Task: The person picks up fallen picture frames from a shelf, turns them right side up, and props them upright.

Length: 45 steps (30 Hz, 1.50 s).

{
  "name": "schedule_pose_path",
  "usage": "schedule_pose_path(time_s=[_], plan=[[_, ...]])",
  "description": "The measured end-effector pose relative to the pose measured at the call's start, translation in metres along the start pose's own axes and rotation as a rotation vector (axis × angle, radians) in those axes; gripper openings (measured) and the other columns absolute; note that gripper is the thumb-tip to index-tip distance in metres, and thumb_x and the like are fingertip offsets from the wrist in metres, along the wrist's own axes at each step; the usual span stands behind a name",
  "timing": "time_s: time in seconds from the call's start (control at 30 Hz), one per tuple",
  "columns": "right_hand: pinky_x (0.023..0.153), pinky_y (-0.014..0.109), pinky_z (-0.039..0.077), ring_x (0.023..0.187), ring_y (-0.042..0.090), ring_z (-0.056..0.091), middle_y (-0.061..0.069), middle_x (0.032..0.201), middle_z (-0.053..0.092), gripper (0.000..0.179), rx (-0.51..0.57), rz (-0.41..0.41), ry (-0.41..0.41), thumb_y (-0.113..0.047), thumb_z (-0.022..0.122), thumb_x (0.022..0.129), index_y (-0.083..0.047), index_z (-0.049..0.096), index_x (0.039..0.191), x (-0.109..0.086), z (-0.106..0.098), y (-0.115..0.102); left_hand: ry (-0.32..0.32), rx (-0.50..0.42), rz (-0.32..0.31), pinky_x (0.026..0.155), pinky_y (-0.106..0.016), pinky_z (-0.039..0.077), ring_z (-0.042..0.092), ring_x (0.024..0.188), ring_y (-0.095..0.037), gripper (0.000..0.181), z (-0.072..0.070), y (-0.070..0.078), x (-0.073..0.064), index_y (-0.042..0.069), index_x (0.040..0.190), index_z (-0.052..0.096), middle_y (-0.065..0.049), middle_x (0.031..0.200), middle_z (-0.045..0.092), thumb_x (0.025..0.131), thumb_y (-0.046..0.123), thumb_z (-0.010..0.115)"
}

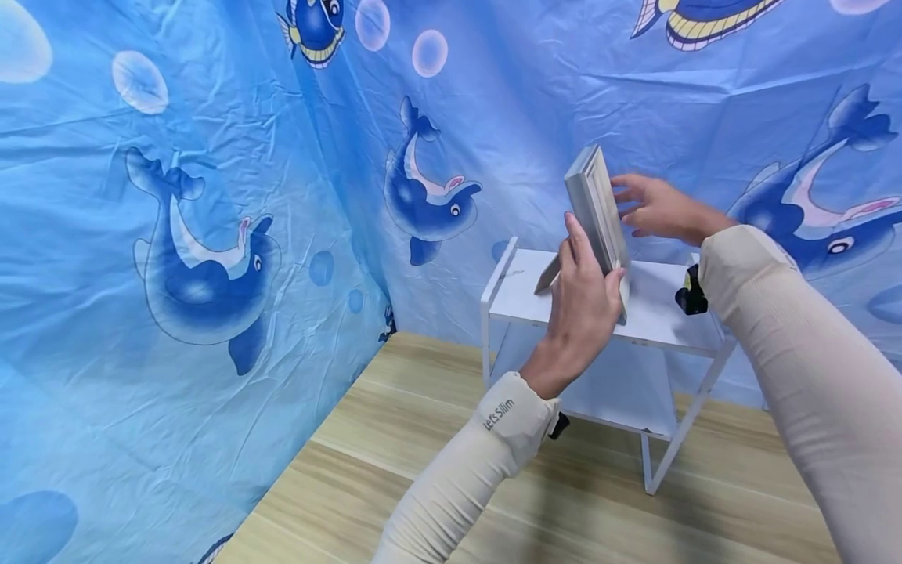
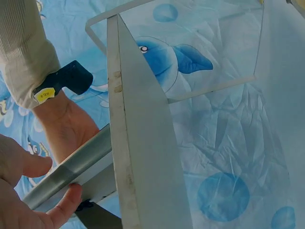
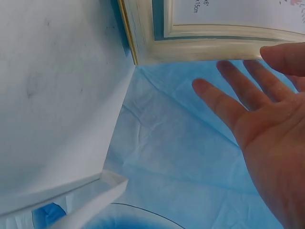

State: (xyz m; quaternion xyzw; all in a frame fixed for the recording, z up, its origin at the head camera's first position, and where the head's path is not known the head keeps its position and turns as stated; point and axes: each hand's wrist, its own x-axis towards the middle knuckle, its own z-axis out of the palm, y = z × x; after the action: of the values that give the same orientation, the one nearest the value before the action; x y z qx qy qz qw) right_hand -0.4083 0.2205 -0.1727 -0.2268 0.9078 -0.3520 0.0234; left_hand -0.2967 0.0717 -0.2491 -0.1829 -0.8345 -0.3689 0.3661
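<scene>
The picture frame (image 1: 597, 211) is being propped on the white rack (image 1: 662, 294) by its rear leg (image 1: 549, 276). Apparently for steadying, its near edge is being touched by the left hand (image 1: 581, 305), fingers extended; the right hand (image 1: 658, 207) is being held spread at right.

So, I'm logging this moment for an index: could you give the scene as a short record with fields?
Object: photo frame, standing, prop leg out
Support: white two-tier side table, top shelf
Left grip: touching the frame's near edge
Right grip: beside its far edge; contact unclear
Backdrop: blue dolphin-print cloth
Floor: wood-grain
</scene>
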Motion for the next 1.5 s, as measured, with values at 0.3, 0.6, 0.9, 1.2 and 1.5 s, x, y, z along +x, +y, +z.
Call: schedule_pose_path(time_s=[0.3, 0.6, 0.9, 1.2, 1.5], plan=[[0.084, 0.049, 0.044, 0.118, 0.04, 0.042, 0.024, 0.135, 0.036, 0.067, 0.066, 0.037, -0.012, 0.0, 0.043, 0.09, -0.015, 0.01, 0.146, 0.001, -0.001, 0.002, 0.02, -0.078, -0.039, 0.074, -0.018, 0.048, 0.054, 0.108, -0.019, 0.085, 0.002, -0.001, 0.001, 0.011, 0.145, -0.005, -0.012, 0.134, 0.04, 0.088, 0.018, 0.058], [0.084, 0.049, 0.045, 0.118, 0.04, 0.042, 0.024, 0.135, 0.036, 0.064, 0.063, 0.048, 0.007, -0.007, 0.045, 0.092, -0.015, 0.012, 0.146, -0.001, -0.002, 0.002, 0.017, -0.057, -0.037, 0.075, -0.019, 0.048, 0.055, 0.106, -0.018, 0.084, 0.0, -0.001, 0.001, 0.01, 0.145, -0.001, -0.01, 0.132, 0.042, 0.087, 0.018, 0.059], [0.082, 0.049, 0.045, 0.116, 0.038, 0.044, 0.023, 0.132, 0.04, 0.06, 0.088, 0.057, 0.027, -0.015, 0.046, 0.094, -0.016, 0.016, 0.145, -0.006, -0.002, 0.003, -0.014, -0.057, -0.039, 0.075, -0.019, 0.048, 0.055, 0.106, -0.017, 0.082, -0.005, -0.003, 0.002, 0.006, 0.145, 0.003, -0.011, 0.129, 0.046, 0.087, 0.016, 0.06], [0.082, 0.047, 0.046, 0.114, 0.035, 0.047, 0.021, 0.129, 0.044, 0.057, 0.099, 0.038, 0.021, -0.02, 0.046, 0.095, -0.018, 0.018, 0.145, -0.007, -0.004, 0.009, -0.041, -0.07, -0.051, 0.081, -0.02, 0.046, 0.054, 0.107, -0.014, 0.082, -0.009, -0.008, 0.005, 0.005, 0.145, 0.006, -0.009, 0.127, 0.048, 0.085, 0.014, 0.061], [0.079, 0.046, 0.048, 0.113, 0.037, 0.047, 0.022, 0.131, 0.042, 0.054, 0.096, 0.057, 0.039, -0.025, 0.043, 0.096, -0.019, 0.02, 0.145, -0.008, -0.004, 0.012, -0.06, -0.093, -0.042, 0.076, -0.023, 0.048, 0.058, 0.102, -0.016, 0.082, -0.015, -0.013, 0.006, 0.005, 0.145, 0.007, -0.009, 0.123, 0.051, 0.085, 0.012, 0.062]])
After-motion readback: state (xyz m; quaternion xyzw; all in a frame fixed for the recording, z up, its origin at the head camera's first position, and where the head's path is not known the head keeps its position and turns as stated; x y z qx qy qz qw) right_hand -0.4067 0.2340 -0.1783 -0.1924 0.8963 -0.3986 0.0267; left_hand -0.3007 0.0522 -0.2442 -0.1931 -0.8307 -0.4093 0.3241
